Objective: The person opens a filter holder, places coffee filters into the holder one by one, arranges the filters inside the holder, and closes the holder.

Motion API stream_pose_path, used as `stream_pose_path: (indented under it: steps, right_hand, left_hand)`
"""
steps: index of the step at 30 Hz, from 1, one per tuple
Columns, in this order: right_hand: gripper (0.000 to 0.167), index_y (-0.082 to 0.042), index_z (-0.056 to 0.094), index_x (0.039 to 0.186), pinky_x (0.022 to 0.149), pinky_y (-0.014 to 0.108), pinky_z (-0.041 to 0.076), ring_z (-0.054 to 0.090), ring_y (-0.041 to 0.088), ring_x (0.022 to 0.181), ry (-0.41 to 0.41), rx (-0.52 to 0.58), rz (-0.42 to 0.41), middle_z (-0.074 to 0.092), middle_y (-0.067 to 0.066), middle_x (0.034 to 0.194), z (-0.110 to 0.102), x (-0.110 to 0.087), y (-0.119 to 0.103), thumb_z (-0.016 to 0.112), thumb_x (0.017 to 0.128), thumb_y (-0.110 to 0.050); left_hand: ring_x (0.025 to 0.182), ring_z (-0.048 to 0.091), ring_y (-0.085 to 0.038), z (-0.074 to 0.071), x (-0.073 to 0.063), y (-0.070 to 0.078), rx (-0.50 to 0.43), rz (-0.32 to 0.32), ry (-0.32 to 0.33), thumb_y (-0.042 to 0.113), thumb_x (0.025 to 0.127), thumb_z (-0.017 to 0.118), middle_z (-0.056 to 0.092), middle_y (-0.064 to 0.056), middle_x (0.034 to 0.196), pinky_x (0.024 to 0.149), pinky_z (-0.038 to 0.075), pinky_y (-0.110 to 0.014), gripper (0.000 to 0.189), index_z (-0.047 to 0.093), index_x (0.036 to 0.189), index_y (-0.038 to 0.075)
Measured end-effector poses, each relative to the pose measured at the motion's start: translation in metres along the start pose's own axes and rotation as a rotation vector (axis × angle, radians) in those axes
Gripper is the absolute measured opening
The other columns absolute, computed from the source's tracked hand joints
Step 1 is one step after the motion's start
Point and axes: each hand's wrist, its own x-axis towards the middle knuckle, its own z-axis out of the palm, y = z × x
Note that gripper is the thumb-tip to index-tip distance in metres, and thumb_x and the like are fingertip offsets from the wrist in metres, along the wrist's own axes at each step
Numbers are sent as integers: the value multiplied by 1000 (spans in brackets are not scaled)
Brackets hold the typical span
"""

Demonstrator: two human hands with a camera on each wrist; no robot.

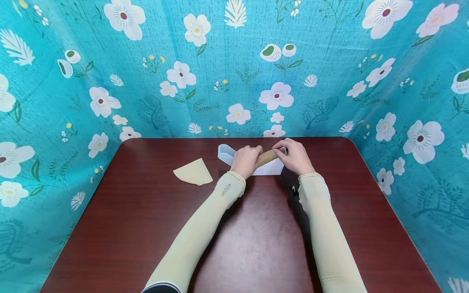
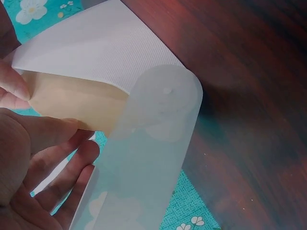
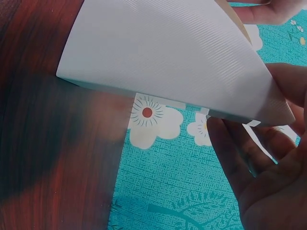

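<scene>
A white fan-shaped coffee filter holder (image 1: 271,168) is held tilted near the table's far edge. Its translucent lid (image 2: 144,143) swings out to the left. Brown paper coffee filters (image 1: 266,158) show at the holder's mouth; how many I cannot tell. My left hand (image 1: 246,161) pinches the filters' edge, thumb on the near face, as the left wrist view shows. With my right hand (image 1: 294,158) I grip the holder's narrow right corner, thumb and fingertips close to the filters' end. A separate tan cone coffee filter (image 1: 194,172) lies flat on the table, left of my left hand.
The dark red-brown table (image 1: 146,228) ends just beyond my hands. A teal flowered cloth (image 1: 220,73) hangs behind it and along both sides. Something small and black (image 1: 295,189) shows beside my right wrist.
</scene>
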Motion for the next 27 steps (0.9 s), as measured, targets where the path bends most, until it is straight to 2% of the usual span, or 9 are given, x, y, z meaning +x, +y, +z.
stream_pose_path:
  steps: [8,15,18,23,27]
  right_hand:
    - [17,-7,77,111,77,43,48,57,28,86,19,14,-1,73,14,105,-2,-1,0,72,99,-18]
    - [20,-9,77,114,75,40,46,55,26,84,37,34,-24,72,11,103,-2,-4,4,73,98,-21]
    - [24,-9,75,119,80,43,49,57,27,89,23,49,-19,72,12,108,-4,-7,5,73,98,-22]
    - [36,-10,70,129,97,52,52,62,30,107,-12,75,-18,70,14,123,-9,-11,9,75,97,-25]
    - [49,-11,64,138,105,55,50,62,34,119,-45,107,-13,66,15,134,-12,-15,13,79,93,-23]
  left_hand:
    - [90,69,-17,-10,-1,-2,-49,32,20,13,94,73,77,5,97,75,58,-35,16,72,108,20]
    - [93,69,-19,-27,-7,-12,-111,57,75,13,101,65,78,3,100,81,58,-35,14,73,111,17]
    - [96,70,-20,-36,-11,-19,-132,72,111,13,101,64,78,1,103,84,58,-36,14,73,112,15]
    - [100,70,-19,-53,-23,-38,-157,72,187,14,101,65,78,1,106,87,57,-36,14,74,112,15]
    - [105,68,-21,-63,-37,-55,-165,69,208,15,101,65,78,0,111,94,55,-38,16,74,114,14]
